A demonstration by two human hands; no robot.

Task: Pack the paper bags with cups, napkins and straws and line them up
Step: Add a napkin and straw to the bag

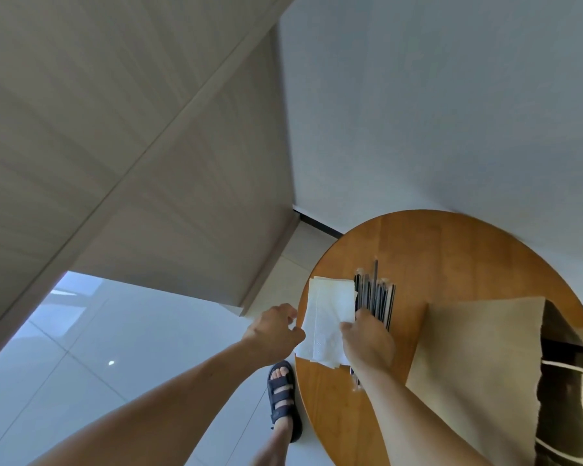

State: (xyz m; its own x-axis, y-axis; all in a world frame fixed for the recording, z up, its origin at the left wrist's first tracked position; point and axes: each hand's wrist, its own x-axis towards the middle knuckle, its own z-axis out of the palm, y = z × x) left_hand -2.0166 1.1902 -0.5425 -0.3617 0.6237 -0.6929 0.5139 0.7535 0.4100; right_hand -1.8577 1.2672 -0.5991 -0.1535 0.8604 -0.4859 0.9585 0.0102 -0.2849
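Observation:
A small stack of white napkins (327, 314) lies at the left rim of a round wooden table (451, 250). Beside it, to the right, lies a bundle of black wrapped straws (376, 294). My right hand (367, 341) rests over the straws' near ends and pinches the napkins' right edge. At the table's left edge, my left hand (275, 327) has its fingers curled against the napkins' left edge. A brown paper bag (478, 358) lies flat to the right, its dark open mouth with white rope handles (579, 398) at the far right. No cups are in view.
A beige cabinet or wall panel (148, 163) rises on the left, a white wall (435, 95) stands behind the table. Glossy white floor tiles (64, 348) spread below, and a foot in a dark sandal (283, 398) stands by the table's edge.

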